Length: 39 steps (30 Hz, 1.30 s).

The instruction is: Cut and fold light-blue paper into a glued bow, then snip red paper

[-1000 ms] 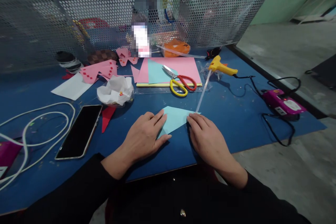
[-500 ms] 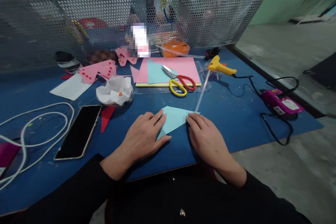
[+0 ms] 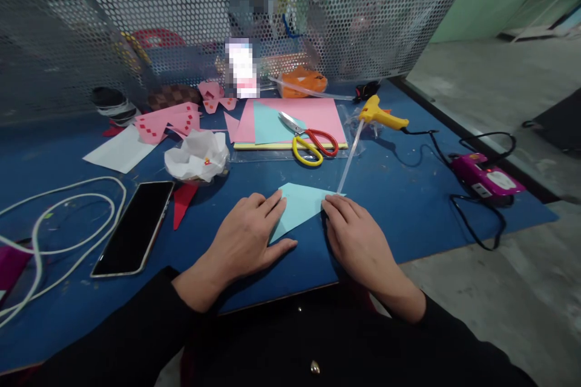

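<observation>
A folded piece of light blue paper (image 3: 299,208) lies on the blue table near its front edge. My left hand (image 3: 247,233) rests on the paper's left side, fingers stretched forward over it and thumb spread away, so it is open. At the paper's right corner is my right hand (image 3: 356,230), its fingers close together and curled down on that tip; my fingers hide part of the corner. Just beyond the right fingertips, a clear glue stick (image 3: 350,158) runs up to the yellow glue gun (image 3: 384,115).
Scissors (image 3: 308,139) lie on stacked coloured paper (image 3: 318,112). To the left are a phone (image 3: 134,227), a white cable (image 3: 120,193), crumpled white paper (image 3: 195,154) and pink paper cut-outs (image 3: 154,124). A magenta power strip (image 3: 485,175) sits at right. A perforated metal panel (image 3: 181,12) stands behind.
Both hands stay on the light blue paper in nearly the same pose. My left thumb has shifted slightly down, and the view has moved a touch.
</observation>
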Available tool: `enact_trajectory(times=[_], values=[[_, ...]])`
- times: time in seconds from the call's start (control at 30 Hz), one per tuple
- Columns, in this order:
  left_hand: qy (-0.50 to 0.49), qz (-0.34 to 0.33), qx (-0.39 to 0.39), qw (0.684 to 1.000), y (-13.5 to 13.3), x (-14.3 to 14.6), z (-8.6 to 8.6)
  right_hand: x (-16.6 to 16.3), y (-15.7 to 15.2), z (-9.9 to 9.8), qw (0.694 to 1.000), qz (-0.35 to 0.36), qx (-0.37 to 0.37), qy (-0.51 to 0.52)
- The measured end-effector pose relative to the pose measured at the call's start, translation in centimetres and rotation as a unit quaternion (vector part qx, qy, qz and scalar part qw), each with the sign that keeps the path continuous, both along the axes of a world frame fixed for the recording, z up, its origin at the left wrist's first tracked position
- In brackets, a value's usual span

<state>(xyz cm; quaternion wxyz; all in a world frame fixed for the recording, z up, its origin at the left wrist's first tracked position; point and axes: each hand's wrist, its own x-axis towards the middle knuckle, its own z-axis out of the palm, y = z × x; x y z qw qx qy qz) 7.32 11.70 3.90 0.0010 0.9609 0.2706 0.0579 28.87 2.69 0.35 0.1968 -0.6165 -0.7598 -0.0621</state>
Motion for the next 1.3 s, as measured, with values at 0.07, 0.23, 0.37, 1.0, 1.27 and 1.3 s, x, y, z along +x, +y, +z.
enact_trajectory(times=[0.07, 0.23, 0.37, 1.0, 1.27, 1.3], values=[[0.008, 0.0, -0.003, 1.0, 0.0, 0.1, 0.1, 0.0, 0.0, 0.0, 1.0, -0.001, 0.0, 0.0], [0.007, 0.003, -0.004, 1.0, 0.0, 0.1, 0.2, 0.0, 0.0, 0.0, 1.0, -0.001, 0.0, 0.0], [0.016, 0.011, 0.02, 1.0, -0.7, -0.1, 0.2, 0.0, 0.0, 0.1, 1.0, -0.002, 0.0, -0.003], [-0.093, 0.16, 0.037, 0.982, -4.5, -6.2, 0.4, 0.2, -0.2, 0.0, 1.0, 0.011, 0.01, -0.015], [0.023, 0.373, 0.152, 0.915, -1.5, -10.2, 1.1, 0.3, -0.1, -0.2, 0.999, 0.027, 0.029, -0.028], [0.043, 0.378, 0.145, 0.913, -1.2, -10.3, 1.2, 0.3, -0.1, -0.2, 0.999, 0.028, 0.031, -0.031]])
